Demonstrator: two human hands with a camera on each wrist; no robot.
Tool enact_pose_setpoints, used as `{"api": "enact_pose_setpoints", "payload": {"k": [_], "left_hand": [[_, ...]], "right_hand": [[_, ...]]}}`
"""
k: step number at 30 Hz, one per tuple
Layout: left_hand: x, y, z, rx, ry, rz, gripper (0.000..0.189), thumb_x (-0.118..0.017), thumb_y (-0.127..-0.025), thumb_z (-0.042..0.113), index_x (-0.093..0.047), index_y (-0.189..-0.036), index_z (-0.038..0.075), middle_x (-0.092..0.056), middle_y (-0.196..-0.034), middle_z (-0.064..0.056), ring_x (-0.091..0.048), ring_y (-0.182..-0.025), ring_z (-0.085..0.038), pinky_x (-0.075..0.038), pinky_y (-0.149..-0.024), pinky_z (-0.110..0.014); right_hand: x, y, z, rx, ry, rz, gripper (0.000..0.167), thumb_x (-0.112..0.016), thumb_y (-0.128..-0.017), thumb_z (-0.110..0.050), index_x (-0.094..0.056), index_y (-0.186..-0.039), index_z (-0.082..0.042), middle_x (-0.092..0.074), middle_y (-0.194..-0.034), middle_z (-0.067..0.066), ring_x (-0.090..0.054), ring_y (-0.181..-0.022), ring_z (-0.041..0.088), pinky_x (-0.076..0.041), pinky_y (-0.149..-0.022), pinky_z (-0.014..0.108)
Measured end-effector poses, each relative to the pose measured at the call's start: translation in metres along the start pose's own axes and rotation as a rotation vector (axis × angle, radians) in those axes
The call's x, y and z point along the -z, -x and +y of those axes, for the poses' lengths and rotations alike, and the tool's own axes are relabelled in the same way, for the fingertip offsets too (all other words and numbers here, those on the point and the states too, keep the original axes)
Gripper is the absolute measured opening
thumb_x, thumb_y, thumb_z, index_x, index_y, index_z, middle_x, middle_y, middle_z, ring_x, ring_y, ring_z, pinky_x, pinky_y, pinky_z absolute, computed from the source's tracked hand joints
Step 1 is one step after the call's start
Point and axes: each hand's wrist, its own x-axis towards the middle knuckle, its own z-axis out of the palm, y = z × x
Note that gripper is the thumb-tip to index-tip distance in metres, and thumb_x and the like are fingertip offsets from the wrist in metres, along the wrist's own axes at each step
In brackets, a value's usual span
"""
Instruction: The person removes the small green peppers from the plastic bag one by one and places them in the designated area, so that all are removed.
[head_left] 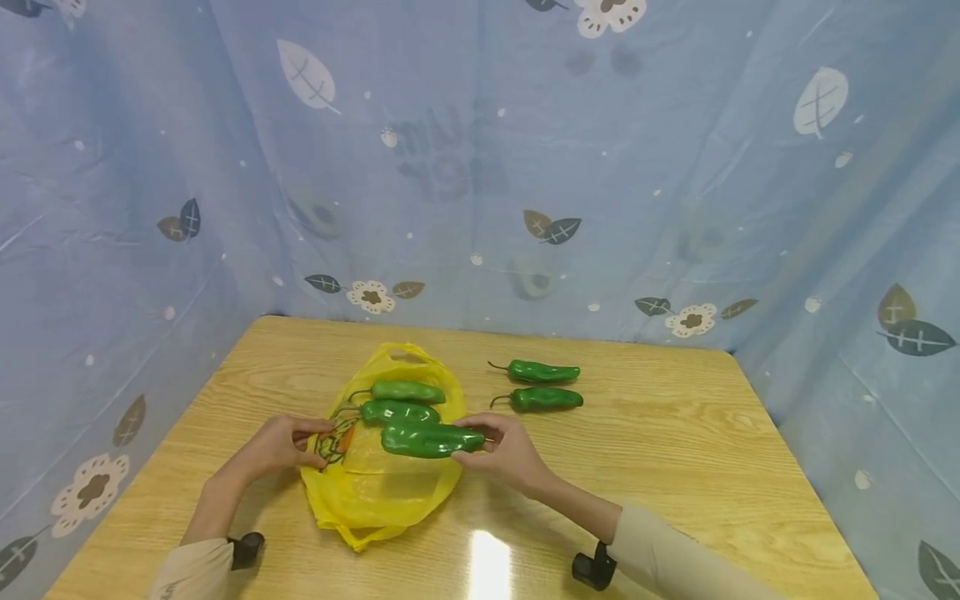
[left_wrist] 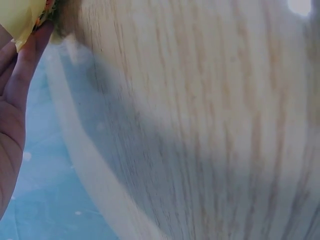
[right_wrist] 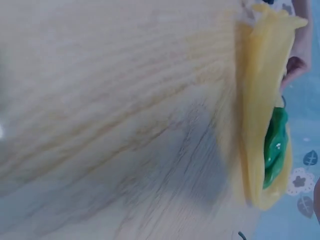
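A yellow plastic bag lies spread on the table with a printed patch near its left edge. Two green peppers rest on it, stems pointing left. My right hand grips a third, larger green pepper by its stem end, above the bag's middle. At the bag's left edge, my left hand pinches the plastic between thumb and fingers. The left wrist view shows those fingers against the yellow film. In the right wrist view, green shows inside the bag, and only a sliver of hand appears.
Two more green peppers lie on the wooden table, right of the bag and behind my right hand. A blue patterned curtain hangs around the table's back and sides. Dark straps with cameras sit at both wrists.
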Motion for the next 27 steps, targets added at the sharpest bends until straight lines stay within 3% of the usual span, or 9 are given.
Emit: {"api": "enact_pose_setpoints", "payload": {"k": [3, 5, 10, 18, 27], "left_hand": [[0.001, 0.001, 0.001, 0.005, 0.004, -0.001, 0.056, -0.084, -0.073, 0.025, -0.067, -0.120, 0.000, -0.061, -0.121, -0.026, -0.058, -0.110, -0.042, -0.056, -0.086, -0.042], [0.001, 0.000, 0.001, 0.009, 0.009, -0.003, 0.056, -0.084, -0.073, 0.025, -0.067, -0.120, 0.000, -0.061, -0.122, -0.026, -0.057, -0.111, -0.042, -0.056, -0.086, -0.042], [0.000, -0.001, -0.002, 0.004, 0.011, 0.000, 0.056, -0.084, -0.073, 0.025, -0.067, -0.120, 0.000, -0.061, -0.122, -0.026, -0.057, -0.112, -0.043, -0.055, -0.087, -0.042], [-0.001, -0.002, -0.002, -0.007, 0.017, 0.001, 0.057, -0.084, -0.072, 0.024, -0.066, -0.120, -0.001, -0.060, -0.121, -0.028, -0.057, -0.111, -0.043, -0.056, -0.086, -0.042], [-0.001, 0.001, -0.001, -0.008, 0.024, 0.004, 0.057, -0.085, -0.072, 0.023, -0.066, -0.119, -0.003, -0.061, -0.120, -0.028, -0.059, -0.108, -0.043, -0.056, -0.085, -0.041]], "right_hand": [[0.008, 0.013, -0.008, 0.003, -0.036, -0.013, 0.037, -0.076, -0.081, -0.003, -0.066, -0.117, 0.000, -0.062, -0.119, 0.015, -0.053, -0.077, 0.006, -0.044, -0.057, 0.014], [0.013, 0.021, -0.012, 0.011, -0.078, -0.026, 0.038, -0.076, -0.081, -0.001, -0.065, -0.117, 0.004, -0.061, -0.119, 0.018, -0.054, -0.075, 0.006, -0.047, -0.058, 0.014], [0.022, 0.041, -0.013, 0.035, -0.190, -0.064, 0.040, -0.073, -0.081, 0.003, -0.060, -0.118, 0.014, -0.061, -0.116, 0.020, -0.065, -0.092, 0.014, -0.059, -0.073, 0.023], [0.036, 0.076, -0.005, 0.042, -0.242, -0.129, 0.040, -0.071, -0.082, 0.006, -0.057, -0.118, 0.017, -0.061, -0.116, 0.018, -0.065, -0.097, 0.017, -0.059, -0.082, 0.031], [0.048, 0.105, 0.002, 0.099, -0.267, -0.194, 0.038, -0.066, -0.084, 0.010, -0.056, -0.120, 0.017, -0.063, -0.117, 0.009, -0.064, -0.099, 0.016, -0.057, -0.085, 0.031]]}}
